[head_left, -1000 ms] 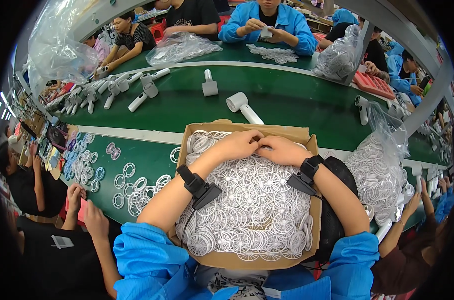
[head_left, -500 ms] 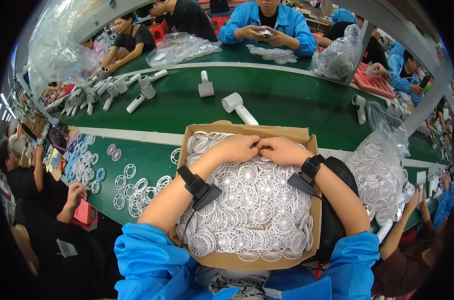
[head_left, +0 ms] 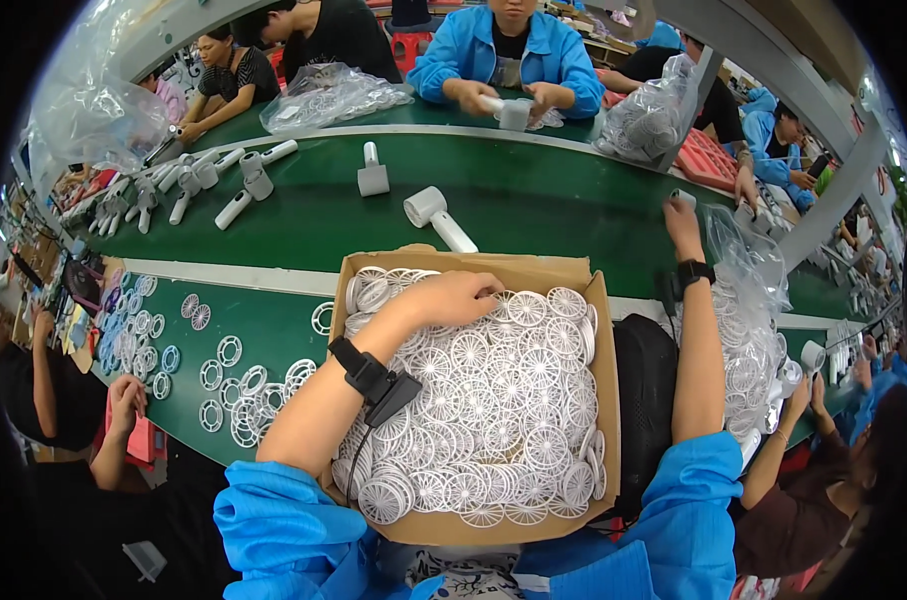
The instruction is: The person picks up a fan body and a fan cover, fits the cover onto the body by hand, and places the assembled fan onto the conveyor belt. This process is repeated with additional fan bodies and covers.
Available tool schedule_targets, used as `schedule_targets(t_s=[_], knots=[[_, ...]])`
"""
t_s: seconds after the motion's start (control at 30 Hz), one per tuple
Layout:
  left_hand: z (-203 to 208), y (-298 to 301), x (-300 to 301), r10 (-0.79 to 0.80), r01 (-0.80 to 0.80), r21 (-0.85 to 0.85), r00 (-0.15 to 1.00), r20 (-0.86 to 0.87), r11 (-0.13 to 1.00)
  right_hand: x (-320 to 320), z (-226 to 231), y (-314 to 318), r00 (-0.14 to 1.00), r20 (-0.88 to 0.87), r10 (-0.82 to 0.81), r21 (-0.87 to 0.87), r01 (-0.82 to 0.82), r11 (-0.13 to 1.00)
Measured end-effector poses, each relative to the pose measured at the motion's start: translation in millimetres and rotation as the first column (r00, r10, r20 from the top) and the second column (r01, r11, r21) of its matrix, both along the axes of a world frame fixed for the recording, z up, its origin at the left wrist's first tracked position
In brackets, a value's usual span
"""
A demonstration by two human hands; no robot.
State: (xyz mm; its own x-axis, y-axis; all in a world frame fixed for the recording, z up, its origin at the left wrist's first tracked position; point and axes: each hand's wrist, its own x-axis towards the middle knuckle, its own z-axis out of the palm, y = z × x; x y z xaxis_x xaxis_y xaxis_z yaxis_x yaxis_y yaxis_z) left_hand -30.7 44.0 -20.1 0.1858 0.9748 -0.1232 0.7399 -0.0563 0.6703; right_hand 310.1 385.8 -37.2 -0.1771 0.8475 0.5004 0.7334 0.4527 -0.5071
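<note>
A cardboard box (head_left: 606, 400) full of white spoked round grilles (head_left: 514, 380) sits in front of me. Over its far part lies my left hand (head_left: 462, 298), fingers curled and pressed together at the grilles; whatever is between the fingertips is hidden. My right hand (head_left: 684, 228) reaches out to the right over the green conveyor belt, its fingers closed around a white handheld-fan housing (head_left: 683, 197), of which only the top shows. Beyond the box, another white fan housing (head_left: 440, 217) with a handle lies on the belt.
A clear bag of grilles (head_left: 739, 340) stands right of the box, beside a black bag (head_left: 642, 400). More fan housings (head_left: 244, 190) lie along the belt at left. White rings (head_left: 239, 385) cover part of the left worktop. Co-workers sit across and on both sides.
My right hand has left the box and moved right and forward to the fan housing on the belt. My left hand stays over the grilles. The view has shifted slightly.
</note>
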Motion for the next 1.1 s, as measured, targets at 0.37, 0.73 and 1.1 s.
schedule_targets(t_s=[0.37,0.73,1.1], knots=[[-3,-6,-6,0.024,-0.025,-0.048,0.999,-0.027,0.999,37,-82,44,0.806,0.156,-0.571,-0.235,0.592,0.771],[5,-10,-6,0.032,-0.033,-0.024,0.999,-0.041,0.999,21,-67,24,0.871,0.171,-0.46,-0.257,0.49,0.833],[-6,5,4,0.123,-0.15,0.057,0.935,0.334,0.987,-68,25,-51,0.588,-0.792,-0.164,-0.539,-0.548,0.64]])
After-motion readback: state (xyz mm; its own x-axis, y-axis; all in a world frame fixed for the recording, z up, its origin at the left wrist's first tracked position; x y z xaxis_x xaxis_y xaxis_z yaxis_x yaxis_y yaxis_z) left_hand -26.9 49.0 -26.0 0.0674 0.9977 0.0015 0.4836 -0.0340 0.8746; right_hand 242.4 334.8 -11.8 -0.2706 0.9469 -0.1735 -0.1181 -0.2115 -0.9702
